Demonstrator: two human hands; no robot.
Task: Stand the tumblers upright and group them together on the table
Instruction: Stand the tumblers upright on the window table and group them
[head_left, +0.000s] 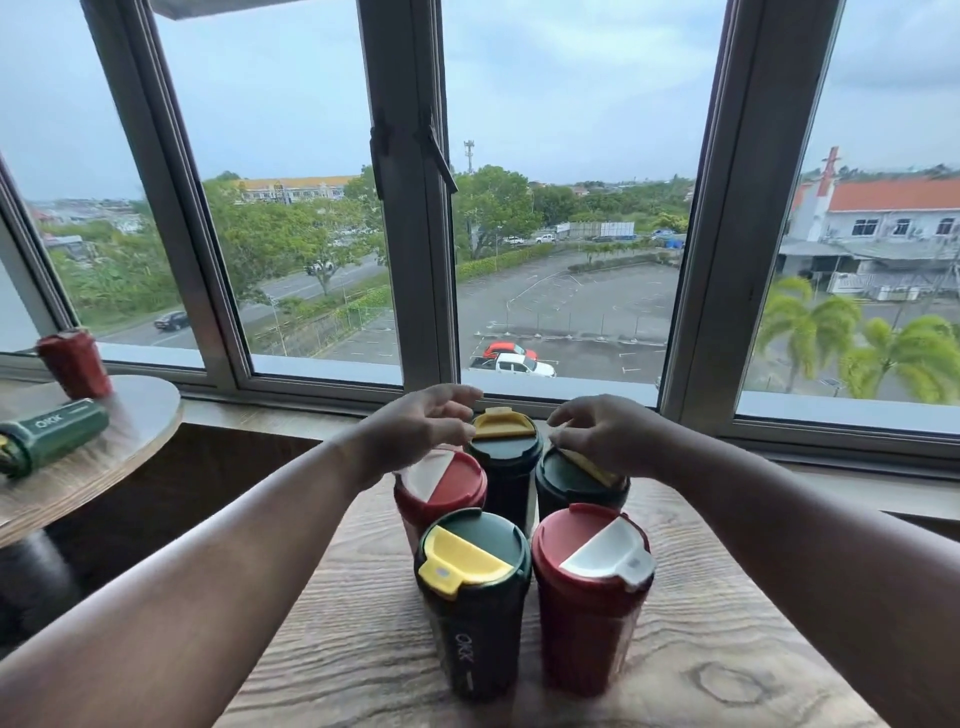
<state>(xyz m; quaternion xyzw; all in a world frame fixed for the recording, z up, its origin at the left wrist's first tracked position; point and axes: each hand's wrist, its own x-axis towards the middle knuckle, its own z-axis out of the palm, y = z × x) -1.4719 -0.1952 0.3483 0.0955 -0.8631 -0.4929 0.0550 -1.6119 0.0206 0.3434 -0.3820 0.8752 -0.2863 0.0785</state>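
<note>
Several tumblers stand upright, bunched together on the wooden table (701, 649). At the front are a green one with a yellow lid flap (470, 597) and a red one with a white flap (589, 592). Behind them stand a red tumbler (441, 486), a green one at the back middle (506, 457) and a green one at the right (576, 486). My left hand (423, 423) hovers with fingers apart above the back red tumbler. My right hand (597, 431) rests its fingertips on the right green tumbler's lid, fingers spread.
A second, round table (130, 441) stands to the left across a dark gap. On it a green tumbler (49, 439) lies on its side and a red one (75, 364) stands by the window. The window sill runs just behind the group.
</note>
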